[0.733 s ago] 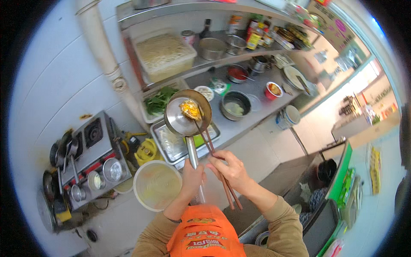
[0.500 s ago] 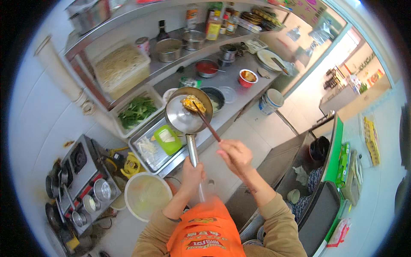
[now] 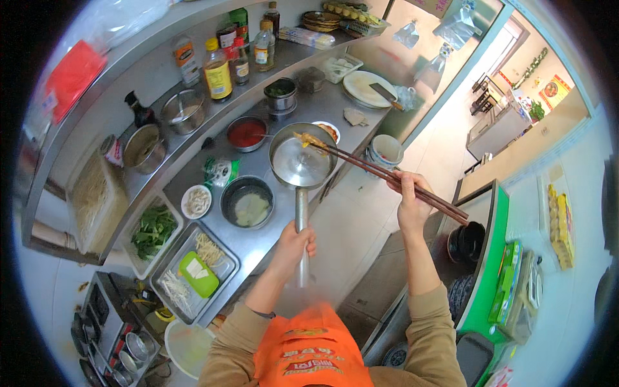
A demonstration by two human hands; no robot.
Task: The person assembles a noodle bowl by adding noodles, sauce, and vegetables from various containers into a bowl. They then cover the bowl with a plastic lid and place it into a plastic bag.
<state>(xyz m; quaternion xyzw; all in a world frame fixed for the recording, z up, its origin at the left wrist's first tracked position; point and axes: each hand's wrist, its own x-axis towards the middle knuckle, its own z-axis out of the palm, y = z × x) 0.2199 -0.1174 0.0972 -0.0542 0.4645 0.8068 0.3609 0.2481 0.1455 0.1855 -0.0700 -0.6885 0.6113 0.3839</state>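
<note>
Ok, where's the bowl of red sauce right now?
In the head view, the bowl of red sauce sits on the steel counter, just left of the ladle held by the left hand.

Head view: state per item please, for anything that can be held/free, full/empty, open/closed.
Left hand: closed around the ladle handle.
Right hand: holding the chopsticks.
Ladle: held over the counter, bowl almost bare, food only at its far rim.
Chopsticks: tips at the food on the ladle rim.
Red sauce bowl: filled, uncovered.
Dark bowl: holds pale contents.
Greens tray: partly filled.
Yellow-capped bottle: capped, upright.
</note>
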